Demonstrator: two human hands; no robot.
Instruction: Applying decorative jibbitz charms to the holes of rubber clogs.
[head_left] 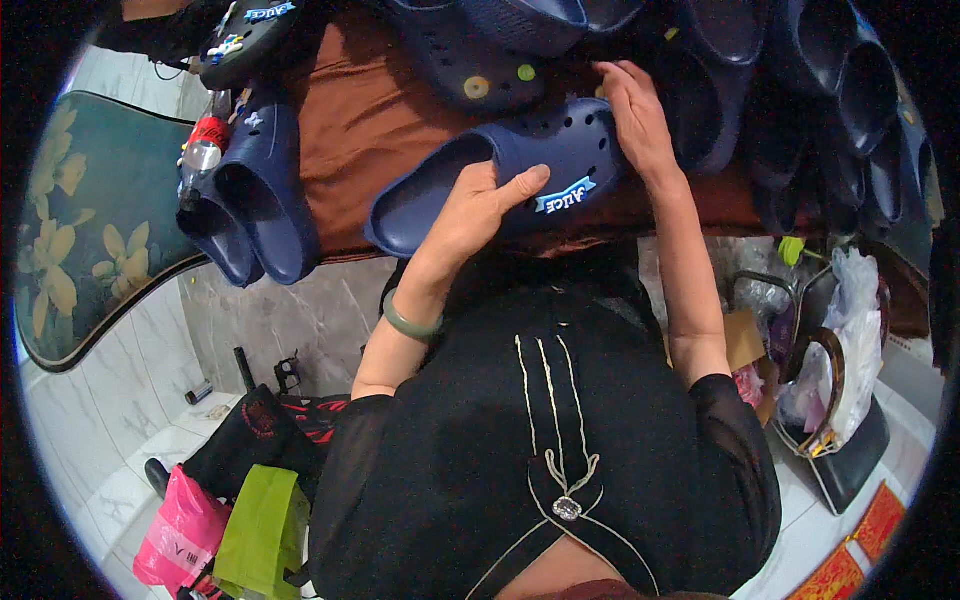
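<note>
Two bare hands are shown at a single navy clog [540, 150], which lies toe to the right over the near part of a brown cloth [355, 130]. Left hand [475, 205]: clasped on the near side of the shoe, thumb laid across the upper, pale green bangle [412, 315] at the wrist. Right hand [640, 115]: beside the toe, fingers extended and close together; its thumb side is hidden, so whether it grips the toe cannot be told. A blue-and-white lettered charm [566, 197] sits on the upper, just right of the left thumb. Beyond the shoe, a second navy clog [440, 62] bears a yellow round charm [476, 88] and a green round charm [526, 73]. At left, a red-labelled bottle [207, 145] stands beside a pair of navy clogs [270, 200]. Lower left: pink bag [180, 530] and lime-green bag [260, 535].
</note>
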